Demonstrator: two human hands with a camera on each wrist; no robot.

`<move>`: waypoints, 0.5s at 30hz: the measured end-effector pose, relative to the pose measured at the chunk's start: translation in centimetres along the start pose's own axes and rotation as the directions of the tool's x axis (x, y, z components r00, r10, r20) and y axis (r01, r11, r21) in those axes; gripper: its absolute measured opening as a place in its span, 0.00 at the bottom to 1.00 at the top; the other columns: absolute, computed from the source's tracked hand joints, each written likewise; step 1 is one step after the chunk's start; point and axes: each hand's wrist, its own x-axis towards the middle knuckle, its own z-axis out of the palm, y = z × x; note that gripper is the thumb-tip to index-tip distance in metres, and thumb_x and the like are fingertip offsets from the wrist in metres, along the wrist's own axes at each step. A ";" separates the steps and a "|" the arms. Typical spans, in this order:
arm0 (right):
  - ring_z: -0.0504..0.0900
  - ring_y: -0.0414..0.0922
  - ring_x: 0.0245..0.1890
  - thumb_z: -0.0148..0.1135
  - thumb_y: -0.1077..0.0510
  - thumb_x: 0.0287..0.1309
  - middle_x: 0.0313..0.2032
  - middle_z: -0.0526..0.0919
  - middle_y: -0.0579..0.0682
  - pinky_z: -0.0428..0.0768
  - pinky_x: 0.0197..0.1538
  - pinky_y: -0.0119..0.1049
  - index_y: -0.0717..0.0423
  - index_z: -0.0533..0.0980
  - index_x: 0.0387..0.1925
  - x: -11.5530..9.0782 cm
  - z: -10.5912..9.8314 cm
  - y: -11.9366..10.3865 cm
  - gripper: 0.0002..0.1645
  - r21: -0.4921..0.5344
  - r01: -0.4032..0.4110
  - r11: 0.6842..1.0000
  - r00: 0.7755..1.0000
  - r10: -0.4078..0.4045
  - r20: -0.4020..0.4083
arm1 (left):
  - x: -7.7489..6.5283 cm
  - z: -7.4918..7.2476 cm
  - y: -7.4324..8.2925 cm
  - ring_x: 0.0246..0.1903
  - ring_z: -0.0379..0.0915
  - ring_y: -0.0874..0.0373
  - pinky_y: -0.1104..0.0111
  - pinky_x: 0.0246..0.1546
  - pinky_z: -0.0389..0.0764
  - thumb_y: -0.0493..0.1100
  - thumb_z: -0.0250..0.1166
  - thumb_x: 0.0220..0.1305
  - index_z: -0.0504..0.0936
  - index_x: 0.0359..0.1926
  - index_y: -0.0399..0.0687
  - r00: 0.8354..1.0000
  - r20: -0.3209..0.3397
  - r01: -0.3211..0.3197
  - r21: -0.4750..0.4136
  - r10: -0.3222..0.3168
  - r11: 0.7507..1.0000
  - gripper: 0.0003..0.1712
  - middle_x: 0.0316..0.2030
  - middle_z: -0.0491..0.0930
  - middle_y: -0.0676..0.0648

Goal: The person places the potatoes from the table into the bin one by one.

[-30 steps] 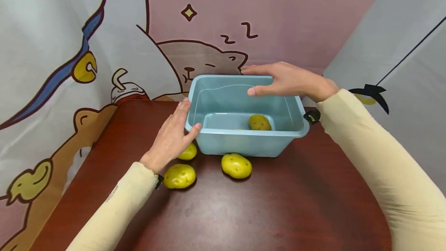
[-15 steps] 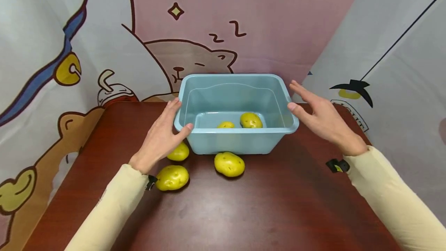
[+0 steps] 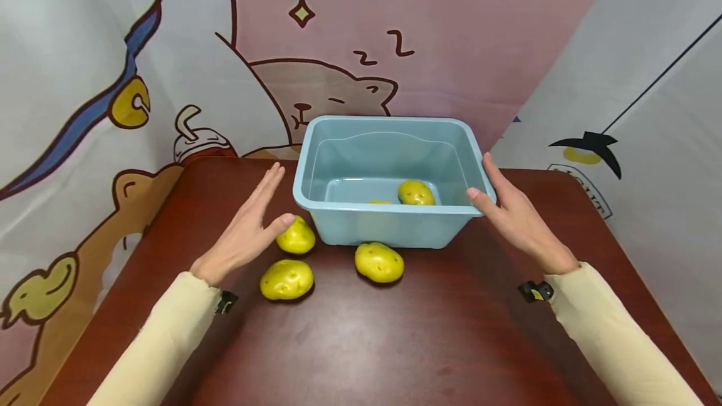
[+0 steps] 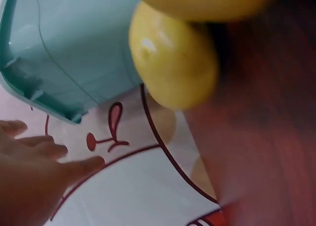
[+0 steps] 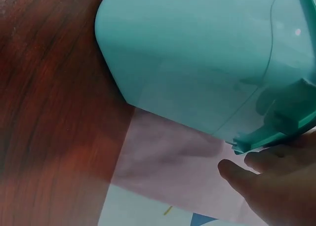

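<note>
A light blue plastic tub [image 3: 395, 227] stands on the table with two yellow potatoes inside. One tub potato [image 3: 416, 193] shows well; the other [image 3: 380, 202] is mostly hidden by the front rim. My right hand [image 3: 516, 215] holds the tub's right rim, thumb over the inside and fingers along the outside. My left hand [image 3: 242, 230] hovers left of the tub, fingers extended, touching nothing. Under its thumb lies a potato [image 3: 296, 237]. Closer to me is a second potato [image 3: 286, 280], and a third [image 3: 379, 262] lies before the tub.
The reddish-brown wooden table [image 3: 361, 343] carries everything. Behind it hangs a cartoon-printed cloth [image 3: 451, 36], close to the tub's back. A black wrist camera mount [image 3: 536, 291] sits at my right sleeve and another mount [image 3: 226, 302] at my left.
My right hand has come from above the tub out to its right side and onto the right rim. My left hand has left the tub's left rim, moving left. The potatoes stay put.
</note>
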 end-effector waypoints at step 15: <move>0.61 0.63 0.75 0.52 0.41 0.77 0.82 0.47 0.48 0.62 0.68 0.71 0.35 0.37 0.83 -0.2 0.1 0.1 0.47 0.021 -0.007 1.000 1.000 0.007 0.009 | -5.5 -0.2 -2.6 0.71 0.64 0.40 0.59 0.66 0.72 0.37 0.67 0.68 0.66 0.77 0.60 0.982 0.190 0.069 -0.451 0.020 0.890 0.39 0.74 0.67 0.42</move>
